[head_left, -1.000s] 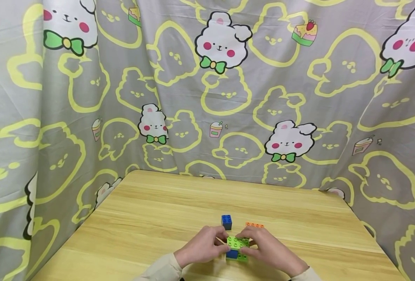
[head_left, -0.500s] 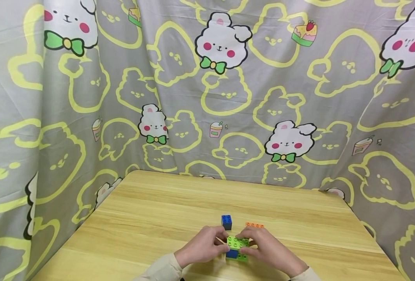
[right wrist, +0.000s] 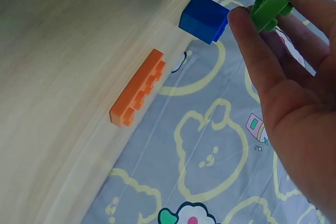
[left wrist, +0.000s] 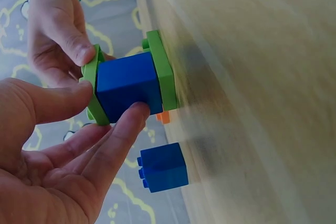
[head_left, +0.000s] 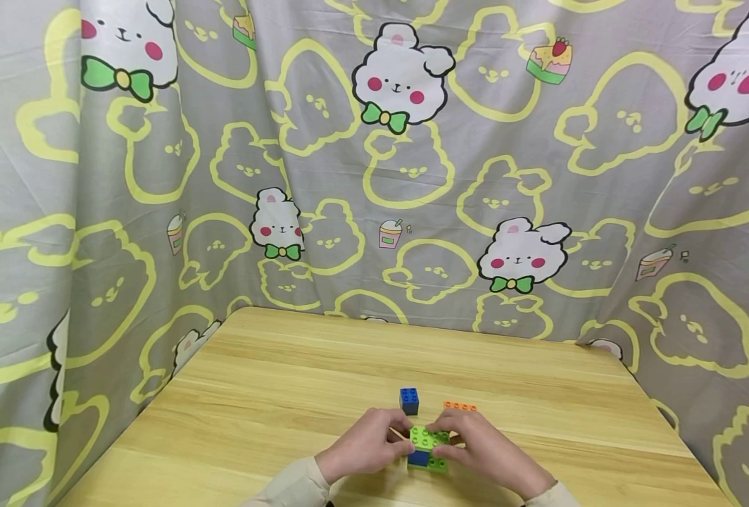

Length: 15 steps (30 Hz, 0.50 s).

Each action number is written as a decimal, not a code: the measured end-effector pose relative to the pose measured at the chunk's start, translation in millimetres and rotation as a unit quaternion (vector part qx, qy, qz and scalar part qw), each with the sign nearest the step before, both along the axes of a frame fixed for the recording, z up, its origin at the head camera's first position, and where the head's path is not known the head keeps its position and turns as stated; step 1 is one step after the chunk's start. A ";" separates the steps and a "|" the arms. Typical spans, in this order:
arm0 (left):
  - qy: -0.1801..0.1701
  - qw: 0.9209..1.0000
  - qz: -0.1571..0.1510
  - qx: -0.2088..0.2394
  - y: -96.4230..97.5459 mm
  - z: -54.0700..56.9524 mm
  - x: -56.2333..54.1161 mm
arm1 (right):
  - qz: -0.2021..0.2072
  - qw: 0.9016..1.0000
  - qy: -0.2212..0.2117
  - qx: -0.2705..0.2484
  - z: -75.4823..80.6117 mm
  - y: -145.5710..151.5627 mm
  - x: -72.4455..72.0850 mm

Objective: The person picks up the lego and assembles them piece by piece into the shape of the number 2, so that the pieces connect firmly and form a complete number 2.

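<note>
Between both hands is a small stack: a light green toy brick plate [head_left: 422, 436] on top, a blue brick [left wrist: 128, 83] in the middle and another green plate [left wrist: 164, 72] underneath, against the wooden table. My left hand [head_left: 369, 442] grips the stack from the left. In the left wrist view its thumb lies at the top plate and a fingertip touches the blue brick's side. From the right, my right hand [head_left: 490, 451] pinches the top green plate, which overhangs the blue brick.
Just beyond the hands a loose blue brick [head_left: 409, 401] stands on the wooden table [head_left: 273, 366]. To its right lies a thin orange brick [right wrist: 136, 90], studs up. Grey patterned curtains [head_left: 330, 176] hang around the table's back and sides.
</note>
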<state>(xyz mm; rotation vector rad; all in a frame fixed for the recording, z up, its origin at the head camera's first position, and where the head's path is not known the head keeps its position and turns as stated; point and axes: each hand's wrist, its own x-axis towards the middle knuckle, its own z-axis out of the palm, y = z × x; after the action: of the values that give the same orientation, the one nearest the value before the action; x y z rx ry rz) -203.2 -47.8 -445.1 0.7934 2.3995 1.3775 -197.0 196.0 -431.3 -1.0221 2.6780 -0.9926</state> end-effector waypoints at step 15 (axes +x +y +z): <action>-0.002 1.000 0.002 0.001 0.0 -1.8 -0.7 | -0.003 1.000 0.013 -0.001 -1.4 -1.1 0.9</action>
<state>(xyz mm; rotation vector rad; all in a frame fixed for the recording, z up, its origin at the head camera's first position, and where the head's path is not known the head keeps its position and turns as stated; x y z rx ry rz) -203.9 -47.8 -446.8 0.7867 2.3982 1.3829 -196.1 194.9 -432.8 -1.0352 2.7023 -0.9913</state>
